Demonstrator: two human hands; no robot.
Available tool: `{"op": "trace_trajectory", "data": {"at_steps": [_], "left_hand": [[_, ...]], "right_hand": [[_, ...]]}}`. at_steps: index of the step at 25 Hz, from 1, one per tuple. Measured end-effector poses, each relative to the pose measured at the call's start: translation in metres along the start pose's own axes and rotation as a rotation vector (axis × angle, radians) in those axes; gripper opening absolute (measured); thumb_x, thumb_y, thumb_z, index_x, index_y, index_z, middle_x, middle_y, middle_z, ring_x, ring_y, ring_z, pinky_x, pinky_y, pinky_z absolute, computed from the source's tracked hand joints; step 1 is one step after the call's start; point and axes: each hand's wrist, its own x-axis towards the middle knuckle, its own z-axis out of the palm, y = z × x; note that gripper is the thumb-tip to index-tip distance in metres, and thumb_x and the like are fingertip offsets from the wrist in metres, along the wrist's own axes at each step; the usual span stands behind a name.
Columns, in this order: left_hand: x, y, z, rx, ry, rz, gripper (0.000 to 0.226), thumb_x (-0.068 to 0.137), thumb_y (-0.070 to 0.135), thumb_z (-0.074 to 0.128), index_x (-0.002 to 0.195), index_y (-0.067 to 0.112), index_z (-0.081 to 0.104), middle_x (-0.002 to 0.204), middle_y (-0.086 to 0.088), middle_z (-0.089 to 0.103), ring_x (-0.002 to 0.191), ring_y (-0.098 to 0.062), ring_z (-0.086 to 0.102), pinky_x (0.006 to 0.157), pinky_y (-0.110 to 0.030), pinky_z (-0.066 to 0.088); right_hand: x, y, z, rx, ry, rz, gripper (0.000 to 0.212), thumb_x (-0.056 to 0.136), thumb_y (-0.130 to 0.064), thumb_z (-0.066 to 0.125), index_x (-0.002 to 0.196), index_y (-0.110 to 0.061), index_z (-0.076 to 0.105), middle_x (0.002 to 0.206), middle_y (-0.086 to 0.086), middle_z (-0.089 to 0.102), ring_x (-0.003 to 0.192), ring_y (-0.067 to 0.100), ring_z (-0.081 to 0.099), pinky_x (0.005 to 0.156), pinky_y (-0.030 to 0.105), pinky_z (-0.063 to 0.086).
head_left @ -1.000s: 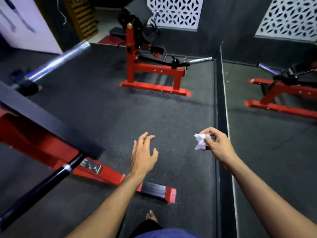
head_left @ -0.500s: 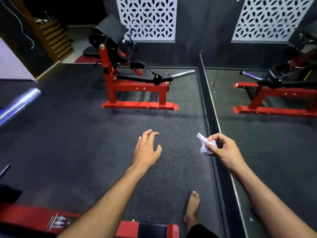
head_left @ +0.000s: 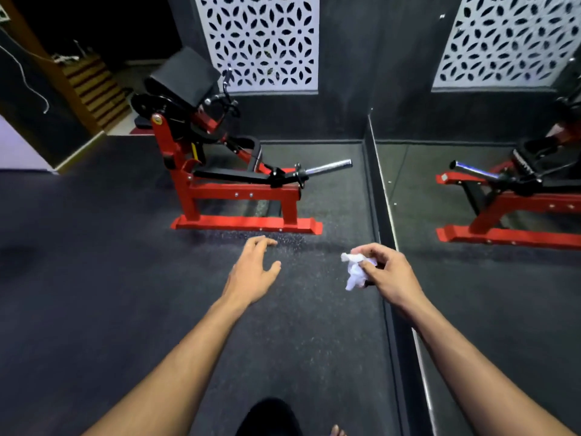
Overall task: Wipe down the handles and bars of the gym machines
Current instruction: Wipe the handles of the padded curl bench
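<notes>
Cloth [head_left: 354,272] was pinched in right hand [head_left: 388,275], mid-frame; left hand [head_left: 251,272] loose, empty; red machine [head_left: 239,196] sat above, untouched.

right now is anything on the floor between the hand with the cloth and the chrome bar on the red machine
Nothing visible. The right hand grips the crumpled white cloth, and only bare dark floor lies between it and the chrome bar sticking out of the red machine.

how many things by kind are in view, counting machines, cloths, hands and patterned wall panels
Red steel gym machines: 1 real, plus its mirror reflection
Crumpled white cloths: 1
Bare hands: 2, left, right
White cut-out wall panels: 1
Total: 5
</notes>
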Motion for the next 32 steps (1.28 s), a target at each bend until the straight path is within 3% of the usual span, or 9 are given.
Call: {"op": "trace_trajectory", "data": {"at_steps": [4,8,13,16,19,23,26,28,32], "left_hand": [[0.074,-0.005,0.011,-0.012,-0.059,-0.012,0.034,0.094,0.033,0.068,0.126,0.033,0.058,0.134,0.018,0.044,0.120,-0.007,0.059,0.101,-0.044,0.051],[0.174,-0.024,0.023,-0.074,-0.027,-0.024,0.027,0.093,0.025,0.071,0.119,0.029,0.063,0.128,0.015,0.051,0.113,-0.007,0.063,0.099,-0.038,0.052],[0.287,-0.054,0.040,-0.165,-0.070,-0.145,0.021,0.094,0.016,0.072,0.115,0.017,0.067,0.124,0.002,0.061,0.103,-0.013,0.068,0.082,-0.021,0.045],[0.359,-0.060,0.040,-0.178,-0.122,-0.127,0.022,0.093,0.014,0.073,0.113,0.016,0.067,0.120,0.000,0.062,0.094,-0.012,0.069,0.083,-0.023,0.049],[0.440,-0.055,0.042,-0.185,-0.131,-0.099,0.021,0.091,0.014,0.074,0.109,0.021,0.068,0.115,-0.001,0.064,0.091,-0.014,0.071,0.090,-0.030,0.053],[0.529,-0.030,0.060,-0.237,-0.147,-0.047,0.020,0.090,0.014,0.074,0.108,0.022,0.068,0.115,0.000,0.067,0.088,-0.010,0.072,0.081,-0.025,0.053],[0.579,-0.017,0.087,-0.212,-0.193,-0.025,0.021,0.091,0.013,0.074,0.105,0.026,0.066,0.114,0.000,0.067,0.085,-0.005,0.070,0.074,-0.015,0.049],[0.617,-0.011,0.102,-0.214,-0.213,-0.049,0.022,0.091,0.011,0.074,0.106,0.025,0.067,0.114,-0.001,0.068,0.084,-0.007,0.070,0.071,-0.007,0.046],[0.685,-0.006,0.109,-0.240,-0.196,-0.144,0.021,0.092,0.008,0.073,0.106,0.023,0.067,0.115,-0.003,0.070,0.084,-0.002,0.066,0.074,-0.008,0.046]], "right_hand": [[0.089,0.006,-0.013,-0.092,-0.037,-0.017,0.030,0.089,-0.001,0.062,0.090,-0.027,0.077,0.082,0.001,0.076,0.075,0.024,0.073,0.077,0.046,0.063],[0.186,0.006,-0.019,-0.210,-0.054,-0.019,0.032,0.080,-0.004,0.072,0.096,-0.032,0.077,0.082,-0.011,0.074,0.075,0.003,0.063,0.077,0.026,0.051],[0.302,-0.002,-0.019,-0.251,-0.109,-0.022,0.021,0.082,-0.012,0.069,0.092,-0.028,0.077,0.088,-0.005,0.077,0.086,0.013,0.071,0.086,0.042,0.055],[0.369,-0.013,-0.031,-0.252,-0.085,-0.061,0.018,0.084,-0.016,0.062,0.088,-0.029,0.074,0.085,-0.004,0.076,0.081,0.017,0.072,0.076,0.041,0.058],[0.420,-0.006,-0.041,-0.179,-0.006,-0.001,0.036,0.093,0.005,0.057,0.085,-0.026,0.074,0.081,-0.007,0.074,0.070,0.008,0.066,0.060,0.029,0.054],[0.471,0.016,-0.057,-0.258,0.017,0.039,0.038,0.090,0.006,0.059,0.083,-0.029,0.074,0.081,-0.015,0.073,0.073,0.003,0.063,0.070,0.023,0.050],[0.524,0.032,-0.085,-0.231,0.082,0.063,0.012,0.085,-0.017,0.071,0.089,-0.027,0.076,0.088,-0.014,0.075,0.082,0.009,0.067,0.078,0.029,0.050],[0.570,0.037,-0.106,-0.208,0.112,0.083,0.014,0.079,-0.026,0.075,0.093,-0.028,0.076,0.091,-0.012,0.076,0.084,0.010,0.068,0.079,0.030,0.050],[0.663,0.046,-0.134,-0.217,0.074,0.064,0.022,0.085,-0.008,0.074,0.092,-0.029,0.075,0.092,-0.010,0.072,0.071,-0.005,0.058,0.070,0.017,0.041]]}}
